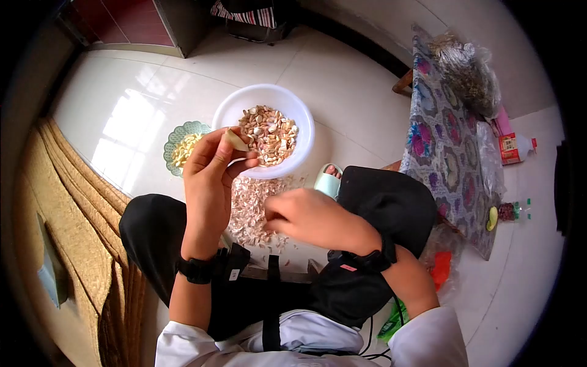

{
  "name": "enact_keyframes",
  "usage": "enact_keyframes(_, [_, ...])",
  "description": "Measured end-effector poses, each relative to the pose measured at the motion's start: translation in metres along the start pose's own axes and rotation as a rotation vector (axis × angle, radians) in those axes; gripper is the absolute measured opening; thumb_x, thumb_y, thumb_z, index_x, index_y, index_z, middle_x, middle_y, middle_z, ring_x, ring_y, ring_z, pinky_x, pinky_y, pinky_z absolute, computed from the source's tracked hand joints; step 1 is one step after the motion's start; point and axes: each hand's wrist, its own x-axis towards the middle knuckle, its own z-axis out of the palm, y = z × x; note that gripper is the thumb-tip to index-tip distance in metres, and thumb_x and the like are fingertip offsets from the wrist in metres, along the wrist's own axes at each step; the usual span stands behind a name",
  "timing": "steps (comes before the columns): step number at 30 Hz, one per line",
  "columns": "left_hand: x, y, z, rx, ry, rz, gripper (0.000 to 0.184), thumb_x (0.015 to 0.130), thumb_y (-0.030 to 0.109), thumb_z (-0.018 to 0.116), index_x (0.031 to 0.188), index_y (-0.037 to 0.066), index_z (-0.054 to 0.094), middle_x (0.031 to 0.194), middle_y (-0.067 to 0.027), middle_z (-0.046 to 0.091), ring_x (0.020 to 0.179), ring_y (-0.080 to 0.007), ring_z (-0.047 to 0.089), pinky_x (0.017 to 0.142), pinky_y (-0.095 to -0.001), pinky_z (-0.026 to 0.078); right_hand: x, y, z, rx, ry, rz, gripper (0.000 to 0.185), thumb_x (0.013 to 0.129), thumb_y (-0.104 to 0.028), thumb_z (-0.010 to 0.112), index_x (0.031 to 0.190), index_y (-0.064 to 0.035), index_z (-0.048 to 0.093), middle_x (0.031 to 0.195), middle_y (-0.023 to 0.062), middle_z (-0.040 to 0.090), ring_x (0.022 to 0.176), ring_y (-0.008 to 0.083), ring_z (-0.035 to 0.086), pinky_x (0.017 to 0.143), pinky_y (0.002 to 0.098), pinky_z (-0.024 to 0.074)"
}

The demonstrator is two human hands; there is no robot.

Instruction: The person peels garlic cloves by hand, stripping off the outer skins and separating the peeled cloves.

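Observation:
Between the thumb and fingers of my left hand (211,162) is a pale garlic clove (237,142), held up over the near left rim of a white plastic bowl (221,110). Inside that bowl lie many unpeeled garlic cloves (273,136). My right hand (306,211) hangs above the scattered garlic skins (249,205) on the floor. Its fingers are curled and blurred, and I cannot make out whether anything is in them. Left of the bowl, a green scalloped dish (174,136) holds peeled garlic cloves (184,148).
Folded woven mats (79,226) lie at the left. On the right stands a low table with a patterned cloth (443,140), with a plastic bag (471,73) behind it. Bottles (516,148) stand by the wall. A foot in a pale green slipper (328,181) is near the bowl.

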Motion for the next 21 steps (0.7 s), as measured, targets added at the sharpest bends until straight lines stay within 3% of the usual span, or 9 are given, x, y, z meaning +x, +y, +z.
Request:
enact_keyframes(3, [-0.006, -0.001, 0.005, 0.110, -0.037, -0.002, 0.023, 0.088, 0.009, 0.049, 0.104, -0.006, 0.052, 0.090, -0.0133, 0.059, 0.078, -0.0203, 0.061, 0.072, -0.0312, 0.052, 0.002, 0.001, -0.014, 0.083, 0.283, 0.046, 0.014, 0.077, -0.014, 0.055, 0.078, -0.0002, 0.055, 0.074, 0.0159, 0.057, 0.070, 0.0316, 0.058, 0.062, 0.0386, 0.0461])
enact_keyframes(4, [-0.007, -0.001, 0.006, 0.137, -0.058, -0.020, 0.023, 0.087, 0.008, 0.049, 0.105, -0.007, 0.052, 0.093, -0.0137, 0.059, 0.080, -0.0190, 0.061, 0.073, -0.0298, 0.052, 0.003, -0.008, -0.025, 0.156, 0.351, 0.134, 0.011, 0.078, -0.011, 0.056, 0.082, -0.0005, 0.056, 0.076, 0.0135, 0.058, 0.070, 0.0264, 0.059, 0.061, 0.0338, 0.0468])
enact_keyframes(7, [-0.010, -0.005, 0.008, 0.249, -0.134, -0.021, 0.023, 0.087, 0.006, 0.050, 0.105, -0.007, 0.053, 0.096, -0.0134, 0.059, 0.082, -0.0167, 0.060, 0.073, -0.0279, 0.051, 0.011, 0.006, -0.022, 0.443, 0.625, 0.034, 0.012, 0.079, -0.008, 0.058, 0.087, -0.0001, 0.057, 0.077, 0.0104, 0.057, 0.068, 0.0195, 0.059, 0.060, 0.0279, 0.0464])
enact_keyframes(8, [-0.011, -0.007, 0.009, 0.292, -0.163, -0.011, 0.023, 0.086, 0.006, 0.050, 0.105, -0.007, 0.054, 0.096, -0.0130, 0.059, 0.083, -0.0162, 0.059, 0.073, -0.0277, 0.050, 0.013, 0.012, -0.019, 0.494, 0.642, 0.010, 0.013, 0.079, -0.007, 0.059, 0.090, 0.0001, 0.058, 0.080, 0.0082, 0.057, 0.068, 0.0143, 0.058, 0.060, 0.0237, 0.0457])
enact_keyframes(11, [-0.015, -0.009, 0.015, 0.361, -0.171, -0.051, 0.024, 0.086, 0.006, 0.051, 0.106, -0.006, 0.054, 0.097, -0.0123, 0.059, 0.085, -0.0156, 0.058, 0.073, -0.0275, 0.050, 0.014, 0.013, -0.015, 0.517, 0.645, -0.024, 0.014, 0.079, -0.007, 0.059, 0.091, 0.0003, 0.057, 0.082, 0.0080, 0.057, 0.069, 0.0134, 0.059, 0.059, 0.0239, 0.0463])
enact_keyframes(15, [-0.016, -0.015, 0.022, 0.126, -0.144, -0.073, 0.026, 0.086, 0.005, 0.050, 0.110, -0.005, 0.053, 0.101, -0.0119, 0.058, 0.086, -0.0152, 0.056, 0.072, -0.0273, 0.048, 0.014, 0.009, -0.015, 0.545, 0.636, 0.024, 0.013, 0.079, -0.007, 0.059, 0.089, 0.0012, 0.058, 0.082, 0.0084, 0.057, 0.069, 0.0127, 0.059, 0.058, 0.0231, 0.0470])
enact_keyframes(18, [-0.015, -0.011, 0.020, -0.007, -0.145, -0.205, 0.025, 0.086, 0.003, 0.050, 0.110, -0.002, 0.055, 0.102, -0.0081, 0.053, 0.087, -0.0128, 0.055, 0.072, -0.0242, 0.048, 0.014, 0.008, -0.013, 0.645, 0.635, 0.060, 0.012, 0.080, -0.006, 0.059, 0.087, 0.0028, 0.058, 0.082, 0.0088, 0.057, 0.068, 0.0127, 0.059, 0.058, 0.0231, 0.0473])
enact_keyframes(21, [-0.014, -0.016, 0.017, -0.001, -0.172, -0.184, 0.026, 0.085, 0.002, 0.051, 0.111, -0.001, 0.055, 0.101, -0.0070, 0.053, 0.086, -0.0118, 0.055, 0.073, -0.0238, 0.047, 0.012, 0.004, -0.018, 0.649, 0.654, 0.079, 0.012, 0.080, -0.006, 0.058, 0.085, 0.0046, 0.058, 0.081, 0.0090, 0.057, 0.067, 0.0123, 0.058, 0.057, 0.0231, 0.0474])
